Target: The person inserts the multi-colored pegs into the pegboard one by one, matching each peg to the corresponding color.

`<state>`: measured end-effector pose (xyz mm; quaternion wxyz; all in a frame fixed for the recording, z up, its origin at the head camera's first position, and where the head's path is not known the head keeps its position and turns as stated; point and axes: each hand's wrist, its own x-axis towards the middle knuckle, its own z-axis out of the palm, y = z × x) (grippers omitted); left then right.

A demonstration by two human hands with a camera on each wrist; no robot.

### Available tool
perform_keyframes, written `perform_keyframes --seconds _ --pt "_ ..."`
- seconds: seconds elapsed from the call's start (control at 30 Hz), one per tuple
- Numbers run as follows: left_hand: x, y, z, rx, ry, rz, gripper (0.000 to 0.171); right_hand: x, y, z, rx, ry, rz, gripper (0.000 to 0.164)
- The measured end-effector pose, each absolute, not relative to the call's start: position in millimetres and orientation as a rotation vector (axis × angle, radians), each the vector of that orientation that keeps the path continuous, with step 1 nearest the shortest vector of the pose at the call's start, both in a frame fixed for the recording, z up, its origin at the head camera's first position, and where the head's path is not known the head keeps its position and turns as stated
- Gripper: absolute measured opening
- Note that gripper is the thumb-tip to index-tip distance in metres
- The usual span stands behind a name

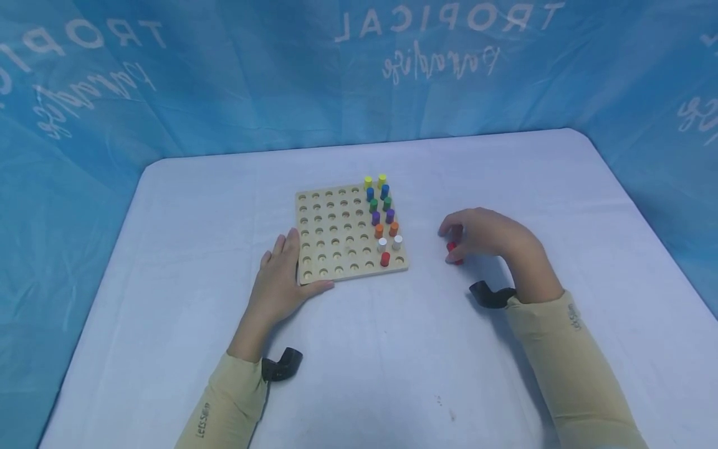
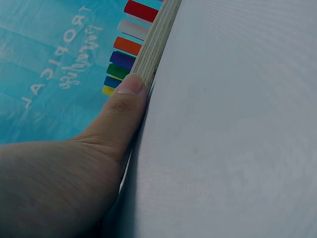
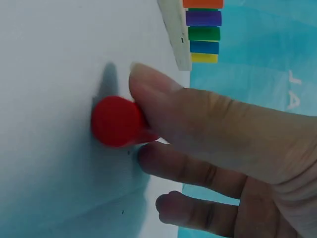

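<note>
A wooden pegboard [image 1: 335, 241] lies on the table with its right two columns filled by paired yellow, blue, green, purple, orange and white pegs. A single red peg [image 1: 385, 259] stands in the front row, beside a bare hole at the right corner. My left hand [image 1: 277, 280] rests at the board's front left corner, fingers straight along the left side. Its thumb [image 2: 121, 109] presses the front edge. To the right of the board, my right hand [image 1: 485, 234] pinches another red peg [image 3: 116, 121] low at the table surface. The index fingertip is hidden behind the thumb in the right wrist view.
A white cloth [image 1: 370, 349] covers the table. Blue printed fabric [image 1: 252, 81] hangs behind and at both sides. Dark wrist camera mounts stick out near the left sleeve [image 1: 230, 399] and the right sleeve [image 1: 572, 368].
</note>
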<state>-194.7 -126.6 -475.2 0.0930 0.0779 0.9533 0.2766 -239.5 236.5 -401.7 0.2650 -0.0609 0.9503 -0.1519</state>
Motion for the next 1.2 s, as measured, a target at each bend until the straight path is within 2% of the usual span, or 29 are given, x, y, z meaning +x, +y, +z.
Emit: perform_keyframes --seconds 0.3,0.57,0.87,1.2 --pt "-196 -127 -476 0.233 2.832 0.813 0.126 -242 237 -404 -0.201 2.585 -0.426 0.027" --pt "-195 -127 -475 0.239 2.835 0.82 0.126 -246 237 -405 -0.262 2.613 -0.596 0.034" --pt "-196 -127 -477 0.231 2.843 0.809 0.126 -243 228 -395 -0.348 2.669 -0.818 0.023" --pt "-196 -127 -478 0.229 2.837 0.818 0.126 -237 211 -394 -0.44 2.622 -0.884 0.023"
